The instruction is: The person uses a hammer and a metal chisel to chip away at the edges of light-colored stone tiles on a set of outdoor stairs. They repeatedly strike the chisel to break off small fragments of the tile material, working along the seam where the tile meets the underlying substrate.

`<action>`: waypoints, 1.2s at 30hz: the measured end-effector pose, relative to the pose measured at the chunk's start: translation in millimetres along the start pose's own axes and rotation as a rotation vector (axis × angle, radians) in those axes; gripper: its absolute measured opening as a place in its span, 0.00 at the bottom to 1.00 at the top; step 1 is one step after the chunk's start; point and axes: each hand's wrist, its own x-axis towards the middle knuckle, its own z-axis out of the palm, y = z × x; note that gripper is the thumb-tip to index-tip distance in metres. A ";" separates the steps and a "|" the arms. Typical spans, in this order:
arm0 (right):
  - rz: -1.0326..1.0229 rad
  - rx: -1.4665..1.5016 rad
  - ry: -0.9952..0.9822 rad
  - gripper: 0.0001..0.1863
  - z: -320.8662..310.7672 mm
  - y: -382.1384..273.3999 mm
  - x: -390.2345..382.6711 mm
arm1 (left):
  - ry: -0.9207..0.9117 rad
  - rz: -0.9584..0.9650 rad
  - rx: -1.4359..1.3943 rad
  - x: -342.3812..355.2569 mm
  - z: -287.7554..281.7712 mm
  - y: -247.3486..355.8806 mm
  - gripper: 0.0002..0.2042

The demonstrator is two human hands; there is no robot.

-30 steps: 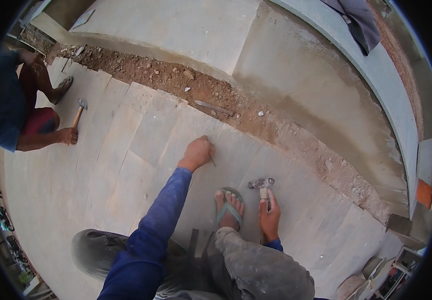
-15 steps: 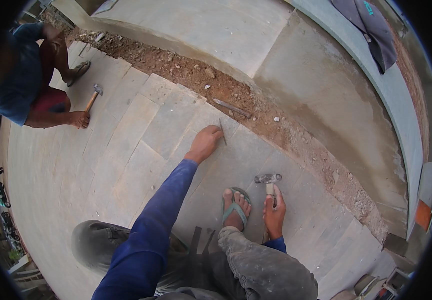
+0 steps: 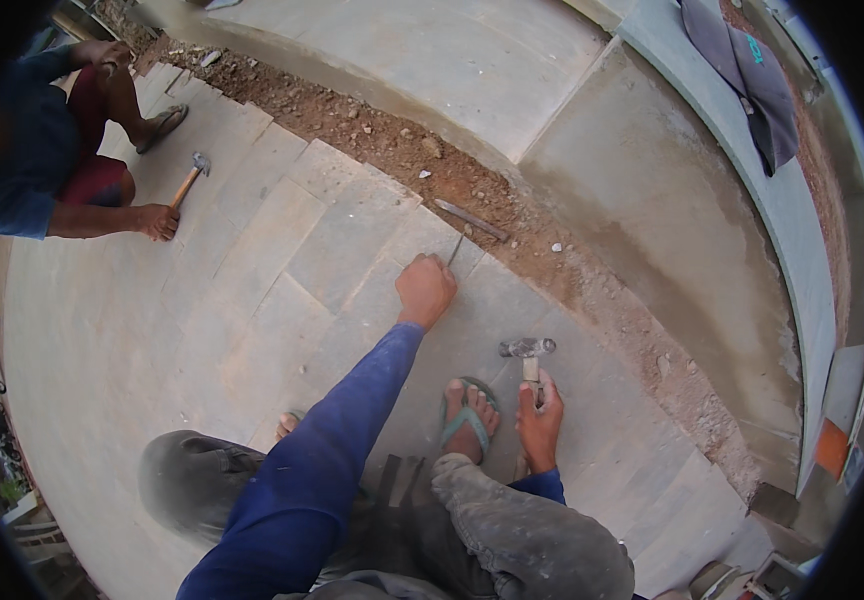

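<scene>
Out in front, my left hand is closed around a thin metal rod, whose tip sticks out past the fingers toward the edge of the paving. The rest of the rod is hidden by the fist. My right hand grips a small sledgehammer near its head, beside my sandalled right foot. The hammer's head is grey and dusty, raised over the slabs. Large grey paving slabs lie beneath both hands, with narrow joints between them.
A strip of soil and stones borders the slabs, with a pointed metal bar lying on it. Beyond rises a concrete step; a dark cap rests on its curved ledge. At far left, a crouching person holds a claw hammer.
My left hand has turned and shifted slightly right, so the rod now slants up toward the soil strip. My right hand and its hammer have moved slightly left and up.
</scene>
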 end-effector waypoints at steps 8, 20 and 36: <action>-0.025 0.021 -0.043 0.26 11.0 -21.8 12.7 | -0.009 0.263 0.091 14.1 -14.1 -36.4 0.08; -0.330 -0.119 -0.059 0.25 31.0 -87.5 54.6 | 0.242 0.209 -0.001 -16.1 -7.0 -56.2 0.05; -0.854 -0.497 -0.211 0.30 111.9 -92.0 123.2 | 0.244 0.129 -0.022 -9.7 -0.8 -59.4 0.04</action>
